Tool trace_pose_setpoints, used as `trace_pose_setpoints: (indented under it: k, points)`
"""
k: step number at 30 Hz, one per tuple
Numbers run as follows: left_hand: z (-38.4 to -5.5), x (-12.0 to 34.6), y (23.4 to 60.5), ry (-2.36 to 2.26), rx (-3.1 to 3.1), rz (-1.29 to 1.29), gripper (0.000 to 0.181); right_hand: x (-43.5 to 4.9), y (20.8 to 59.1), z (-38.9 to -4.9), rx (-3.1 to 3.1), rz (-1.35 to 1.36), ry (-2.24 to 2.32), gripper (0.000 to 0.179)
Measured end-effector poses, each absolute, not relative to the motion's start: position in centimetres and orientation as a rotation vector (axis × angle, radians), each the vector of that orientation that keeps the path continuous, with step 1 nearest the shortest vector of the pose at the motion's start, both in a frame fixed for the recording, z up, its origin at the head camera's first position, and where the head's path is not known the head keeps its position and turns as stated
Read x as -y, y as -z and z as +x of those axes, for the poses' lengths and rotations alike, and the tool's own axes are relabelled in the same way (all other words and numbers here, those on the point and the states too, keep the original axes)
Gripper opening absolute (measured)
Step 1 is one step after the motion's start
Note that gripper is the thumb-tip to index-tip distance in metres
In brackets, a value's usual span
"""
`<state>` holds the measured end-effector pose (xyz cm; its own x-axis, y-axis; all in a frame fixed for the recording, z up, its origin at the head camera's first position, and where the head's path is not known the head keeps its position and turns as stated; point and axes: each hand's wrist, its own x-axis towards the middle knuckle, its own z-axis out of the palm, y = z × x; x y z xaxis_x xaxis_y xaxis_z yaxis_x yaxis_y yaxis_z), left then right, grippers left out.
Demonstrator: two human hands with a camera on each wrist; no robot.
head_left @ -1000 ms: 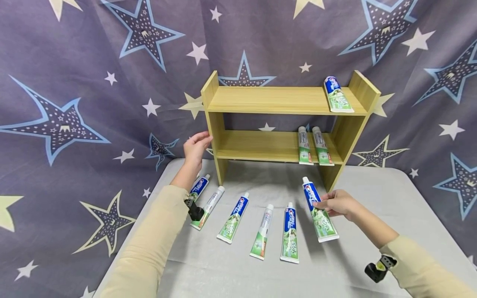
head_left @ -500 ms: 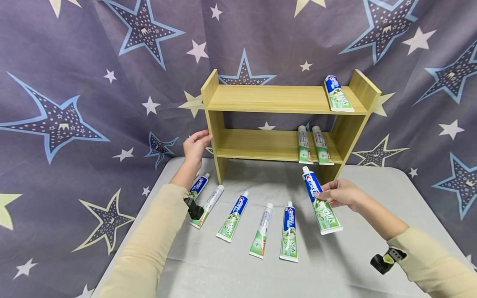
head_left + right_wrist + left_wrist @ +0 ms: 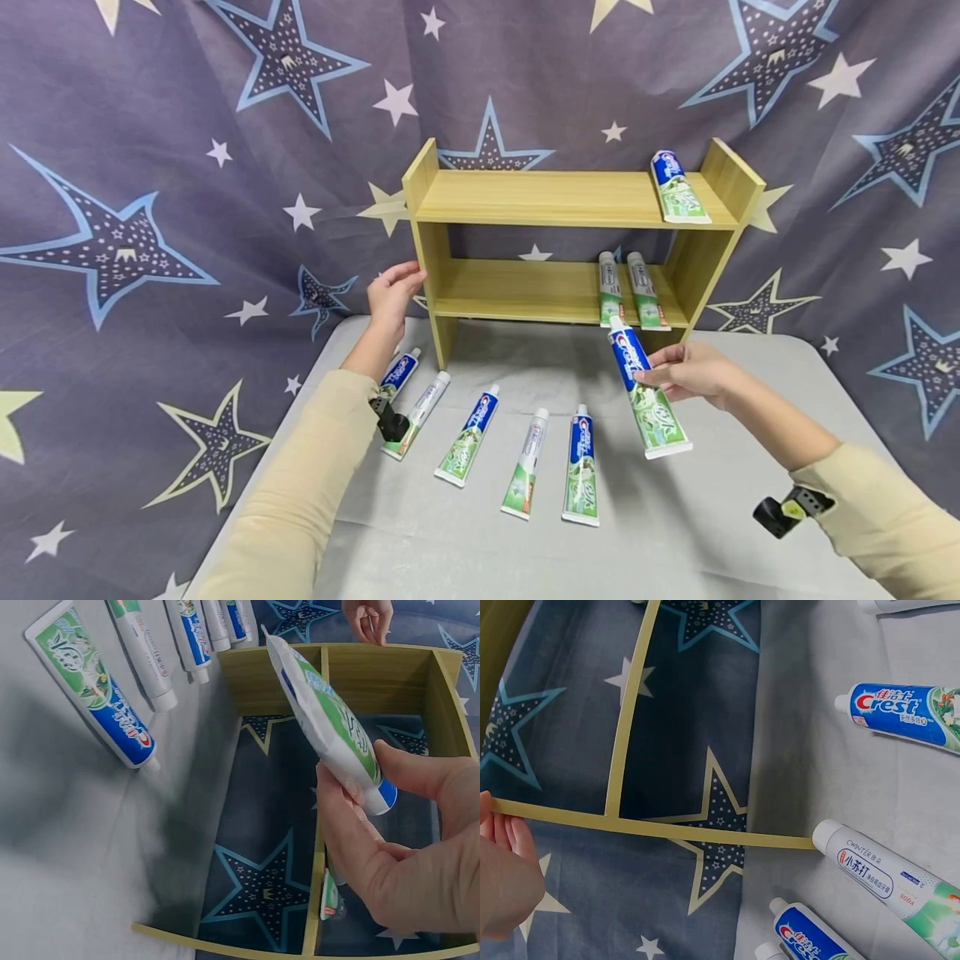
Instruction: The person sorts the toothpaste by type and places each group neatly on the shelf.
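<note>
One blue-and-green toothpaste tube (image 3: 581, 471) lies nearest you on the gray bench (image 3: 450, 550), at five o'clock from the middle of the head view, with a white-and-green tube (image 3: 527, 471) near it, closer to six. A second blue-and-green tube (image 3: 467, 437) lies at six, a second white-and-green tube (image 3: 416, 418) at seven, and just past your left cuff (image 3: 358, 390) a blue-capped-end tube (image 3: 400, 373) shows only in part. At four o'clock the held tube (image 3: 651, 408) is up off the bench, its cap pointing to eleven; your right grip (image 3: 697, 372) pinches it between thumb and fingers. Your left grip (image 3: 393, 300), at nine, holds the front edge of the left side panel (image 3: 437, 282) of the wooden shelf (image 3: 585, 202), its fingers bent. On the lower board (image 3: 517, 292), at three, a gray-and-green tube (image 3: 610, 287) and its twin (image 3: 647, 292) lie side by side, slightly apart. On the upper board (image 3: 487, 198), at two, another blue-and-green tube (image 3: 679, 187) lies near the right end. Behind everything you have a purple-gray curtain (image 3: 555, 67) printed with stars.
</note>
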<state>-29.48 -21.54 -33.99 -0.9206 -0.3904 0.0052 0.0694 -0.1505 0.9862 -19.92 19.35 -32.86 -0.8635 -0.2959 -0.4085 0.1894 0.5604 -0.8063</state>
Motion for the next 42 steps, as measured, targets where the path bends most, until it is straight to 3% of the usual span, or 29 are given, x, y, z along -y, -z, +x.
trace_pose_setpoints:
  k: [13,42]
  points:
    - [-29.6,21.5,34.1,2.134,1.8,0.366,0.031,-19.4,31.0,-20.1,-2.2,-0.127,1.35,0.039]
    - [-29.5,21.4,34.1,2.139,1.796,0.377,0.032,-18.7,22.7,-21.4,-2.336,-0.154,1.379,0.05]
